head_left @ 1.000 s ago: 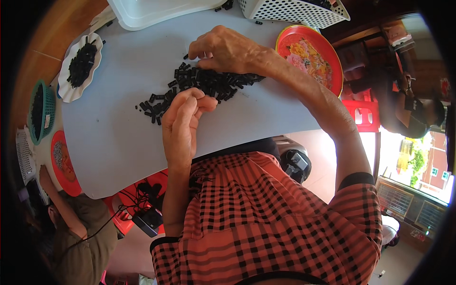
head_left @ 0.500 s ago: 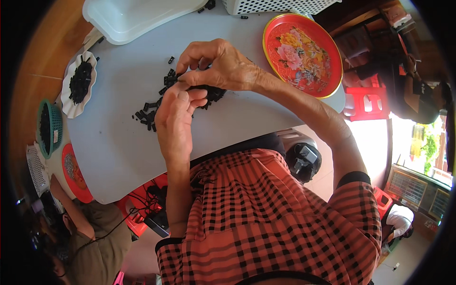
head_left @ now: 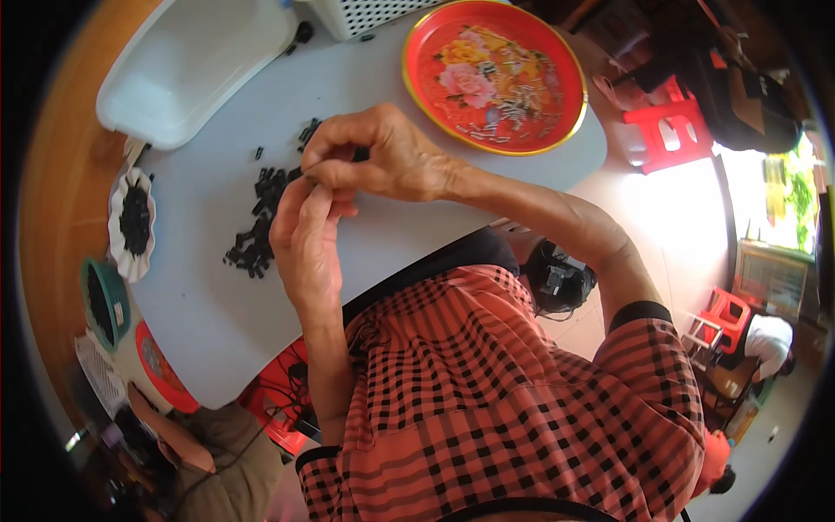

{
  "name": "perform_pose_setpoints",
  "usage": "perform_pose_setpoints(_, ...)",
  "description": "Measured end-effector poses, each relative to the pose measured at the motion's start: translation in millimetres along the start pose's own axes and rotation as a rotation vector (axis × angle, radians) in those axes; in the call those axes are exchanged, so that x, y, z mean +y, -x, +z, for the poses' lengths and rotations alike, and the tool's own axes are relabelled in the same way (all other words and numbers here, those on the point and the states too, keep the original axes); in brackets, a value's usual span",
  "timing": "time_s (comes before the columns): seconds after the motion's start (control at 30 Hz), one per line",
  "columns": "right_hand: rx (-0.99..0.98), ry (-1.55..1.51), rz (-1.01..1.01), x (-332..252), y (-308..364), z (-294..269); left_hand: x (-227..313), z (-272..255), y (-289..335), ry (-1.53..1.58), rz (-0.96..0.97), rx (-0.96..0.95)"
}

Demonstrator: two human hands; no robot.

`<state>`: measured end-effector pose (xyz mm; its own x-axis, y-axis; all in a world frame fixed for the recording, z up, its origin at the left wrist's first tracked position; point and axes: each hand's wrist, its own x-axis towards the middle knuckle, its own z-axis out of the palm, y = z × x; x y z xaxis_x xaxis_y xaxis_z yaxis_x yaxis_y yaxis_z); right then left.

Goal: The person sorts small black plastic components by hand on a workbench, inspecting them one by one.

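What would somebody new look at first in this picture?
Probably the red flowered tray at the grey table's upper right, strewn with small silvery pieces. Then the red-and-black checked shirt filling the lower middle. Above it, the left hand and right hand meet by scattered small black pieces.

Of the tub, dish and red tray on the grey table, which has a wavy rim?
The white dish at left, holding black pieces; the white tub and gold-edged red tray have smooth rims.
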<state>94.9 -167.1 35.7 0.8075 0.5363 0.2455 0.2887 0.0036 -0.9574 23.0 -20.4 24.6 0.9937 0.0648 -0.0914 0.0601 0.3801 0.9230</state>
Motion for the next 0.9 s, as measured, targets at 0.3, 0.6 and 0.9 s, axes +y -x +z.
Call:
perform_pose_setpoints(0.3, 0.235, 0.641, -0.097, -4.8, 15.9, -82.6, -1.8, -1.9, 3.4, -0.009, 0.053, -0.062)
perform_pose_setpoints(0.6, -0.147, 0.773, -0.123, -3.0, 32.6, -20.6, -0.3, -5.7, 10.4, -0.076, 0.081, 0.096)
perform_pose_setpoints(0.9, -0.159, 1.048, -0.239, 3.4, 29.6, -7.7, -1.5, -11.9, 20.5, -0.462, 0.125, 0.04)
